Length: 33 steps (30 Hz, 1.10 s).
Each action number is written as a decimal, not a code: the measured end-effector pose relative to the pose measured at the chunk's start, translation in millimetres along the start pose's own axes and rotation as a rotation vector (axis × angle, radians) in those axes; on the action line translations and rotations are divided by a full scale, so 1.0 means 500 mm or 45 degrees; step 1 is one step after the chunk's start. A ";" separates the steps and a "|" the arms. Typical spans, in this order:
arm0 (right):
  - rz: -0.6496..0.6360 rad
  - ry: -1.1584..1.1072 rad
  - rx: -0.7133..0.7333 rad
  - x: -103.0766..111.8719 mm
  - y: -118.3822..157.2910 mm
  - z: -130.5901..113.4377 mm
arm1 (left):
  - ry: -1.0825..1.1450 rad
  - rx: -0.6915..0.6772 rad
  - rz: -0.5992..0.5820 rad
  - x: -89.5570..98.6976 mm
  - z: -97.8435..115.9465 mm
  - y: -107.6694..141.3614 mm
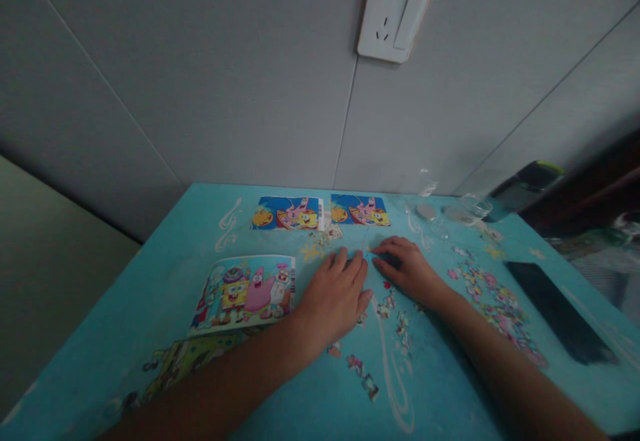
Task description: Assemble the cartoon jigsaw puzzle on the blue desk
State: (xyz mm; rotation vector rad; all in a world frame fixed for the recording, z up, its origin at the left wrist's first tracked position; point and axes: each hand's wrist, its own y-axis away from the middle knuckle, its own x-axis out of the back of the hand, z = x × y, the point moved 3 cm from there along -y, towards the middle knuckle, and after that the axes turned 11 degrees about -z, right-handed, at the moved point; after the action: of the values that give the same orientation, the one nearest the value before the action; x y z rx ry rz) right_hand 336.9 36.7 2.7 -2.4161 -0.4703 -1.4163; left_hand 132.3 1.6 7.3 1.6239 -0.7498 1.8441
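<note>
My left hand point(337, 297) lies palm down on the table, its fingers stretched forward and slightly apart, with nothing visible in them. Facing it, my right hand point(407, 271) brings thumb and forefinger together at a small puzzle piece point(369, 254), mostly hidden between the two hands. Loose and joined puzzle pieces point(403, 331) lie below my hands. To the left is a printed picture card point(250, 293) of cartoon characters. Two smaller blue picture cards, a left one point(287, 214) and a right one point(359, 211), lie beyond my hands.
A heap of puzzle pieces point(500, 307) spreads at the right, beside a dark flat object point(560, 311). Clear containers point(475, 206) and a round lid point(426, 211) stand near the wall. A yellow-green cartoon print point(193, 357) lies partly under my left forearm.
</note>
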 end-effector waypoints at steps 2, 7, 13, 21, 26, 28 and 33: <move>0.002 0.010 -0.005 0.000 0.001 -0.004 | 0.006 0.003 -0.002 0.000 0.000 0.001; -0.007 0.021 0.028 -0.004 0.003 -0.007 | 0.043 0.003 0.000 0.005 -0.001 0.001; -0.049 0.078 0.101 -0.009 0.006 0.008 | 0.096 0.021 0.022 0.012 0.000 -0.001; -0.036 0.157 0.209 -0.023 0.018 0.051 | 0.040 0.047 0.004 0.028 0.001 0.004; -0.038 0.252 0.203 -0.018 0.035 0.029 | 0.039 0.044 -0.002 0.033 0.003 0.006; -0.054 0.221 0.220 -0.016 0.035 0.027 | 0.051 0.053 0.002 0.033 0.002 0.005; -0.089 0.118 0.207 -0.004 0.030 0.031 | 0.100 0.026 0.005 0.032 -0.008 0.002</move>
State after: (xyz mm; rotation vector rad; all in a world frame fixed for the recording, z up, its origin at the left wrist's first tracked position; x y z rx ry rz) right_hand 354.4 29.0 -7.5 -2.2161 -0.6266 -1.4512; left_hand 127.2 4.5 22.9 1.5543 -0.7028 1.9121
